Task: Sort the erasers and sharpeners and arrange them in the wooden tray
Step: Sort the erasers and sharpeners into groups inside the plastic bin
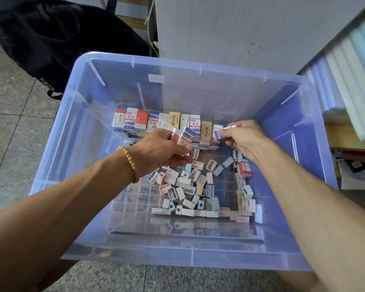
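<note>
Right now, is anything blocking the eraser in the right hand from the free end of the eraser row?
Nothing visible does. The right hand pinches an eraser just beside the row of erasers, at its right end, with open bin floor below.

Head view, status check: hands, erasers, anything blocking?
Left hand grips several erasers; right hand pinches one eraser. Eraser row stands along the plastic bin's far side, sharpeners loose below. Nothing blocking.
</note>
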The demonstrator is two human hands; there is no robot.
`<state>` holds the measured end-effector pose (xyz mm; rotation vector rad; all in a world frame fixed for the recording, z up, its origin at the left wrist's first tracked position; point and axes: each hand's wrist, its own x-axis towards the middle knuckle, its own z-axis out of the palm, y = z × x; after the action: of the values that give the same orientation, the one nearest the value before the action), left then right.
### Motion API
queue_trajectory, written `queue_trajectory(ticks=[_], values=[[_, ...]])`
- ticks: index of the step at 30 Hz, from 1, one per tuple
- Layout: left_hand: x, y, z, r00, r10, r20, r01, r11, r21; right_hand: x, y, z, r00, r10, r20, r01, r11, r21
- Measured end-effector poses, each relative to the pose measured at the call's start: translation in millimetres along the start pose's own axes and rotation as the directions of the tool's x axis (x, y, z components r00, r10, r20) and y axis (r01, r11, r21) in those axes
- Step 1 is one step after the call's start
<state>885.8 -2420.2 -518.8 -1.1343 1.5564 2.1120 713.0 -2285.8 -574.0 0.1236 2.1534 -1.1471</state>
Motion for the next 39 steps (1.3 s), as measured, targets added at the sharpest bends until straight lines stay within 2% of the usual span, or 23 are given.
queue_trajectory(ticks=[4, 7, 13, 16, 21, 24, 31, 36, 39], values=[[-2.7, 0.1, 1.8, 1.0, 0.023, 0.008, -0.023, 0.999, 0.034, -5.4, 1.5, -3.0, 0.999, 0.044, 0.014, -0.045, 0.982, 0.182], [-3.3, -0.4, 1.0, 1.0, 0.018, 0.003, -0.018, 0.999, 0.033, -12.4, 1.1, -9.5, 0.996, 0.078, 0.042, -0.085, 0.977, 0.197], [-5.2, -0.3, -1.2, 0.998, 0.03, -0.053, -0.024, 0.993, 0.114, -21.9, -14.2, -0.3, 0.996, -0.093, 0.011, 0.094, 0.985, -0.147], [-3.4, -1.8, -3.8, 0.997, 0.039, -0.066, -0.032, 0.993, 0.111, -23.5, -10.7, 11.6, 0.997, -0.055, 0.054, 0.06, 0.995, -0.082], [2.8, -4.4, -2.7, 0.998, 0.018, -0.067, -0.016, 1.0, 0.023, -21.5, -8.6, 21.7, 1.0, -0.014, -0.024, 0.017, 0.993, 0.115], [4.7, -4.3, -1.1, 0.998, -0.002, -0.057, 0.001, 1.0, -0.012, -18.9, -5.5, 20.6, 0.998, -0.008, -0.064, 0.013, 0.996, 0.088], [5.7, -7.2, -1.4, 0.996, -0.012, -0.093, 0.014, 1.0, 0.012, -17.8, -12.6, 3.0, 0.998, 0.055, -0.015, -0.052, 0.986, 0.16], [3.1, -7.5, -0.7, 0.999, 0.026, -0.026, -0.026, 0.999, 0.035, -20.6, -7.8, 13.1, 0.999, -0.004, -0.047, 0.011, 0.989, 0.144], [1.7, -8.5, 0.3, 0.999, 0.036, -0.033, -0.035, 0.999, 0.022, -24.0, -7.1, 20.9, 0.998, -0.019, -0.06, 0.029, 0.985, 0.17]])
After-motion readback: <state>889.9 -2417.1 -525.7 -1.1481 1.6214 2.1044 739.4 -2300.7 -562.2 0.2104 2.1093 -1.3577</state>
